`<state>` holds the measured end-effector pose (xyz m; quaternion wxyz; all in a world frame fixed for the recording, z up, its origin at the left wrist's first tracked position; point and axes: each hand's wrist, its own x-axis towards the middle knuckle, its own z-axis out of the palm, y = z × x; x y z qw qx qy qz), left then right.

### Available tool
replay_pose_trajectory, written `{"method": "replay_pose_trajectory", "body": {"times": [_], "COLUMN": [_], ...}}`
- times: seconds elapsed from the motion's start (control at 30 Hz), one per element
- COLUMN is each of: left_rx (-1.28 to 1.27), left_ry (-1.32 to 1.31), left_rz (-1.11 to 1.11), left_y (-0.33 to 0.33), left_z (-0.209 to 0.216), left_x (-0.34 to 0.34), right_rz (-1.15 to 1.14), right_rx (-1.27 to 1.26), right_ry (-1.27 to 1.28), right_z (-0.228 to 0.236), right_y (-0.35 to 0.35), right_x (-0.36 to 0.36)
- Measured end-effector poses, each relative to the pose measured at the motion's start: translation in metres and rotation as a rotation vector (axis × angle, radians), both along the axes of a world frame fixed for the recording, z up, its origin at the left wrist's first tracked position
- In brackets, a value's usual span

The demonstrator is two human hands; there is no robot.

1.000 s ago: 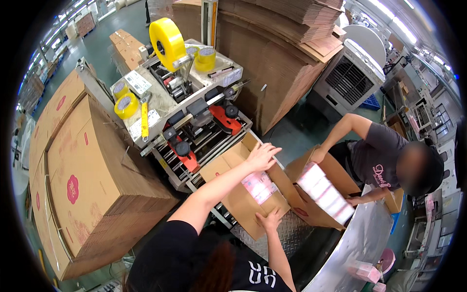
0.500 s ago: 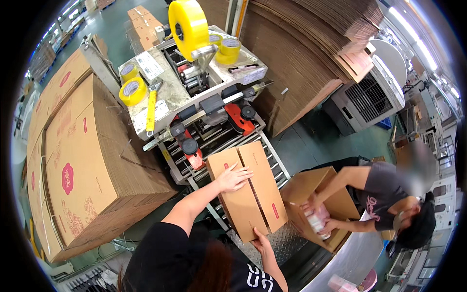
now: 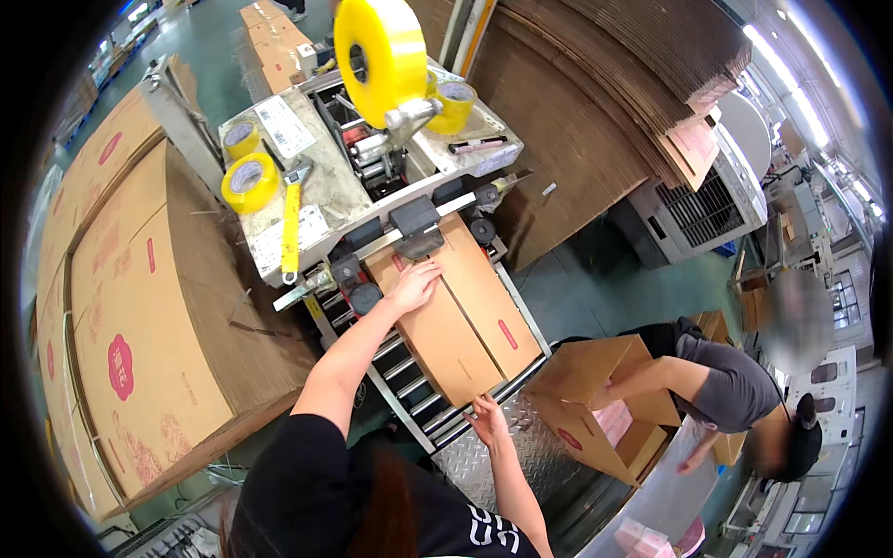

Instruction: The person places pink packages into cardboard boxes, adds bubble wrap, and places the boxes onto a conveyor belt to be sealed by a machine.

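A brown carton (image 3: 446, 349) with its top flaps folded inward lies on the rollers (image 3: 409, 377) of a taping machine (image 3: 326, 177). Its far end sits under the machine's dark press block (image 3: 419, 228). My left hand (image 3: 416, 286) rests flat on the left flap, fingers stretched out, close to that block. At the carton's near end, my right hand (image 3: 487, 420) touches the edge with its fingers apart. A large yellow tape roll (image 3: 383, 60) is mounted on top of the machine.
Smaller tape rolls (image 3: 251, 184) and a yellow-handled wrench (image 3: 291, 228) lie on the machine. Flat cartons (image 3: 139, 344) are stacked at left, more (image 3: 558, 139) at back right. On the right a co-worker (image 3: 735, 381) reaches into an open carton (image 3: 595, 428) holding pink packages.
The carton has moved forward along the rollers, its far end now under the press block. Both my hands moved forward with it. The co-worker's one hand has come out of the other carton.
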<state>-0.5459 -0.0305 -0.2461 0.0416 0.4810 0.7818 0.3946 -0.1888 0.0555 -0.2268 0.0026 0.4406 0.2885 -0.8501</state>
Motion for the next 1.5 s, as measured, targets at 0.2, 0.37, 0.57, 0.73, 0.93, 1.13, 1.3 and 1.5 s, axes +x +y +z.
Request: {"method": "replay_pose_trajectory", "body": {"times": [0.2,0.37,0.57,0.73,0.93,1.13,1.3,1.5], "left_rx": [0.064,-0.215,-0.53,-0.492,-0.481,-0.356,-0.153,0.63], "left_ry": [0.138,0.358,0.584,0.577,0.773,0.944,1.528,1.811], "left_rz": [0.054,0.318,0.198,0.181,0.691,0.938,0.643,-0.135], "left_y": [-0.103,-0.28,-0.387,-0.397,-0.383,-0.373,-0.285,-0.251], "left_z": [0.151,0.259,0.27,0.286,0.301,0.357,0.438,0.488], "left_x": [0.074,0.112,0.14,0.148,0.167,0.254,0.444,0.593], "right_rz": [0.45,1.053,1.494,1.487,1.082,1.129,1.05,0.696], "right_rx": [0.101,0.864,0.945,1.216,1.191,1.047,0.995,1.246], "right_ry": [-0.094,-0.17,-0.026,-0.074,-0.258,-0.314,-0.139,0.187], "right_z": [0.0,-0.091,-0.1,-0.07,-0.064,-0.056,-0.013,0.121], "right_y": [-0.026,-0.074,-0.109,-0.101,-0.077,-0.103,-0.138,-0.166], "right_x": [-0.013,0.04,0.104,0.15,0.267,0.404,0.46,0.418]}}
